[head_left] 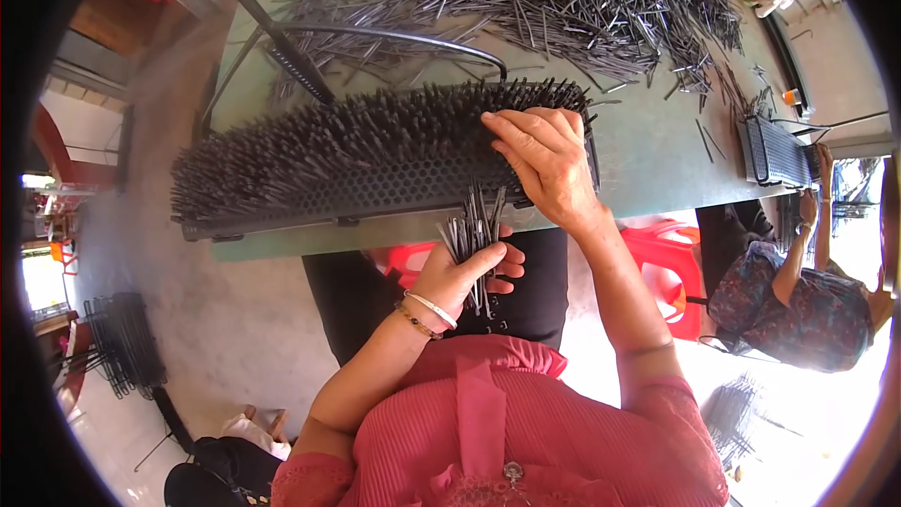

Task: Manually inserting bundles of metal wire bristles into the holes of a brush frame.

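My left hand [457, 279] is closed around a bundle of thin dark strips [472, 223], held over my lap just below the near edge of a long black perforated rack [375, 192]. Rows of upright dark strips [310, 145] fill most of the rack's holes; a band of bare holes runs along its near side. My right hand [552, 167] reaches over the rack's right end, thumb and fingers drawn together at the standing strips. Whatever is between those fingertips is hidden or too small to make out.
A large heap of loose dark strips [582, 0] covers the far part of the green table [648, 145]. A black metal frame [282, 38] rises behind the rack. At the right, another person's hands [815, 190] work at a similar rack [771, 152]. Red stools [664, 268] stand below.
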`<state>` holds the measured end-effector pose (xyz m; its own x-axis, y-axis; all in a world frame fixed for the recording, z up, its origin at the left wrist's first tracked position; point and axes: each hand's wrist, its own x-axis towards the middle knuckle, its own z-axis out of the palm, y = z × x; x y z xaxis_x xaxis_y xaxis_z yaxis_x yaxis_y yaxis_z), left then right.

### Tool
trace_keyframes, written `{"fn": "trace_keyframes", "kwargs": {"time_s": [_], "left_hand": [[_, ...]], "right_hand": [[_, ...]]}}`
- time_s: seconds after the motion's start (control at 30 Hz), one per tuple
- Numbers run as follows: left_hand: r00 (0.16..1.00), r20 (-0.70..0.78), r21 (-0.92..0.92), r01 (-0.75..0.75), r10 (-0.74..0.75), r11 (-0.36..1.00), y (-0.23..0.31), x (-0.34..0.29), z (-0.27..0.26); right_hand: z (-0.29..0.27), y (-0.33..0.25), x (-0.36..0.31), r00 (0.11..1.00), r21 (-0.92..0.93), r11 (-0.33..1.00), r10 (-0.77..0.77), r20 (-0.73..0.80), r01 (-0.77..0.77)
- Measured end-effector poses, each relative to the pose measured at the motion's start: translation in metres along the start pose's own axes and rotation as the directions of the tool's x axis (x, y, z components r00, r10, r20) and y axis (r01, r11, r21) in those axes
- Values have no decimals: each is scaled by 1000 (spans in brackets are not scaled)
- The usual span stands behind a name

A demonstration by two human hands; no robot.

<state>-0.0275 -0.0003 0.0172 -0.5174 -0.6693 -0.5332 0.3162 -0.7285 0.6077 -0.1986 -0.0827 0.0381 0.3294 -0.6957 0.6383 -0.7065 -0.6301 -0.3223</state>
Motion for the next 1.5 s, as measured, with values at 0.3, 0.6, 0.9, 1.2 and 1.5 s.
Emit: {"fn": "trace_keyframes", "kwargs": {"time_s": [0.3,0.6,0.9,1.2,1.5], "left_hand": [[1000,7,19,0,0,1000,-6,0,1],[1000,6,23,-25,25,999,0,-3,10],[993,106,75,-61,53,995,5,-3,22],[1000,10,107,-5,4,994,0,13,30],[998,-48,74,-35,38,997,-2,14,39]], "right_hand": [[1,-4,-8,993,-38,995,90,-74,-93],[-9,-4,-3,996,15,997,81,-27,-80],[-52,-33,-29,653,485,442,577,491,-755],[-54,-8,-45,582,604,213,626,520,-768],[-55,3,-43,569,562,230,607,556,-795]]}}
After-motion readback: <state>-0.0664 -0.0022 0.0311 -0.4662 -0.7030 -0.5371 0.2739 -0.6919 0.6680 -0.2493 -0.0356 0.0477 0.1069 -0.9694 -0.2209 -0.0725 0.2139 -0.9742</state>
